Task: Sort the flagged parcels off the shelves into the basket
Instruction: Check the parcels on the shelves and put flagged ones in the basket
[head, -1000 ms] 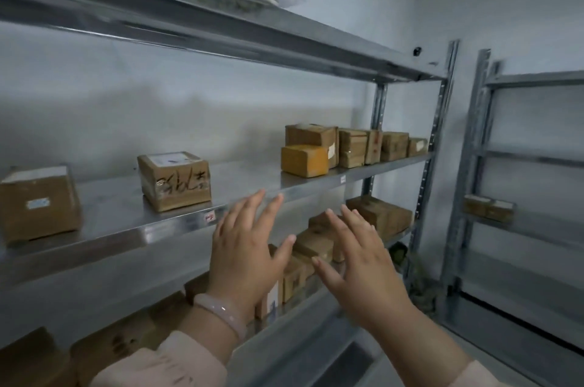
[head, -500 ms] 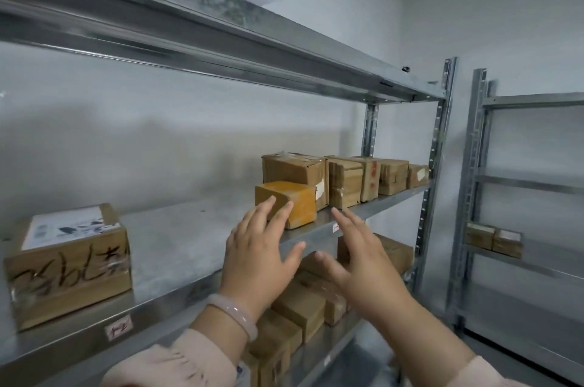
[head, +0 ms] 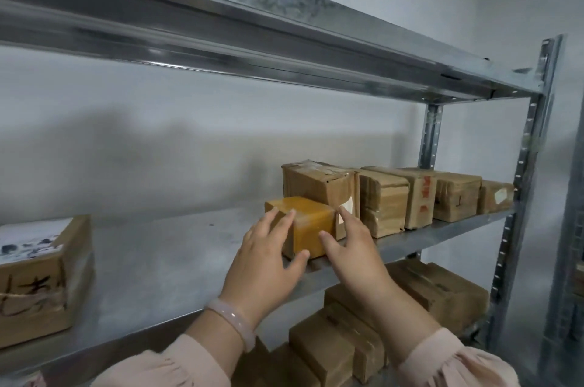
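- The small orange-yellow tape-wrapped cardboard parcel [head: 311, 225] sits between the two sets of fingers, at the front edge of the galvanised metal shelf [head: 177, 260].
- The left hand [head: 268, 263] lays spread, nearly straight fingers [head: 286, 222] against the parcel's left face, thumb at its lower front corner. It touches the parcel but does not clasp it.
- The right hand [head: 350, 247] is likewise splayed, forefinger up along the right edge and thumb on the front face. Neither hand has closed on the parcel.
- Just beyond the right fingertips stands a larger brown cardboard parcel [head: 319, 184], touching the orange one from behind.
- Further out past the right fingers runs a row of brown taped parcels [head: 420, 197].
- Well away from the left fingers sits a brown box with black handwriting [head: 38, 279].
- Below the wrists lie brown parcels on the lower shelf [head: 436, 291].
- Step in hand, as I judge it: taking hold of one parcel to pull it off the shelf. I cannot see a flag on it.
- Next, both hands must press inward, lift it clear of its neighbour and carry it to the basket, which is out of view.
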Tool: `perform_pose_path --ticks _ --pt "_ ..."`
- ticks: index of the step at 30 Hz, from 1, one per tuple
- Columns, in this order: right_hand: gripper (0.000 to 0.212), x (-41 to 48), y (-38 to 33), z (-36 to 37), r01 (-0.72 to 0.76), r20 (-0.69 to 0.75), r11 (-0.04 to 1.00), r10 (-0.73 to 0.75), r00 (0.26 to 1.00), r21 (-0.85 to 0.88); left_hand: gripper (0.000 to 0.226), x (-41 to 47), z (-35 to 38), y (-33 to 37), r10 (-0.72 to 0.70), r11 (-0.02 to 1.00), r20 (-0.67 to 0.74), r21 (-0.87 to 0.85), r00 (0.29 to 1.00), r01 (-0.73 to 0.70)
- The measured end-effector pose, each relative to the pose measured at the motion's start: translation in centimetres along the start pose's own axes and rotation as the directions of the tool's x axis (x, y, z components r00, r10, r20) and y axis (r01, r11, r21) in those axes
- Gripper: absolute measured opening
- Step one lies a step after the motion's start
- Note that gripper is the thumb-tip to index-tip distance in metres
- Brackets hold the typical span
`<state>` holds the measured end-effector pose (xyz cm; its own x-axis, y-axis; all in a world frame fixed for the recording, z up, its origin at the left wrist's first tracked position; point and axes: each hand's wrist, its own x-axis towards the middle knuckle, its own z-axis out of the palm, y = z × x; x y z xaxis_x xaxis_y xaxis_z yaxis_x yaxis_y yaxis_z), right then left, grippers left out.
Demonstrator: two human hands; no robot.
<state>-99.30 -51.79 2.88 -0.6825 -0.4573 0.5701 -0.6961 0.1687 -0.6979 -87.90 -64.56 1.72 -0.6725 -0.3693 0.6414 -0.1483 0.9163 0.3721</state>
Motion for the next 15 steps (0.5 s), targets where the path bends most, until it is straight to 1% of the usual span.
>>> perform_pose_path --ticks 2,4,6,8,10,12,13,15 --pt "0.055 1.3 1.0 0.2 -0.018 0.038 0.998 0.016 0.999 0.062 0.072 1.4 0.8 0.3 -0.093 0.991 0.035 -0.090 0.995 0.096" --pt "0.060 2.1 1.9 0.7 -0.040 0.073 0.995 0.033 0.997 0.089 0.072 2.4 1.4 0.5 -0.172 0.966 0.062 -0.188 0.983 0.180" --pt "0.060 2.5 2.5 1.2 -0.038 0.084 0.992 0.027 0.996 0.123 0.067 2.6 1.8 0.6 -0.244 0.930 0.030 -0.278 0.969 0.242" --pt "0.058 2.5 2.8 1.6 -0.022 0.098 0.977 0.001 0.995 0.212 0.057 2.4 2.0 0.5 -0.335 0.888 -0.054 -0.351 0.941 0.296" --pt "0.057 2.2 2.9 2.0 0.022 0.138 0.951 -0.068 0.988 0.307 0.044 2.3 1.6 0.6 -0.430 0.838 -0.120 -0.422 0.895 0.346" --pt "0.059 1.7 2.6 2.4 0.124 0.151 0.928 -0.187 0.971 0.351 0.036 2.4 0.8 0.9 -0.513 0.769 -0.137 -0.512 0.848 0.383" --pt "0.060 1.6 2.3 2.5 0.194 0.141 0.913 -0.259 0.956 0.359 0.040 2.5 0.4 1.1 -0.544 0.736 -0.129 -0.547 0.829 0.398" --pt "0.059 1.4 1.8 2.6 0.316 0.133 0.880 -0.383 0.914 0.356 0.064 2.7 -0.5 1.5 -0.586 0.692 -0.094 -0.575 0.805 0.436"
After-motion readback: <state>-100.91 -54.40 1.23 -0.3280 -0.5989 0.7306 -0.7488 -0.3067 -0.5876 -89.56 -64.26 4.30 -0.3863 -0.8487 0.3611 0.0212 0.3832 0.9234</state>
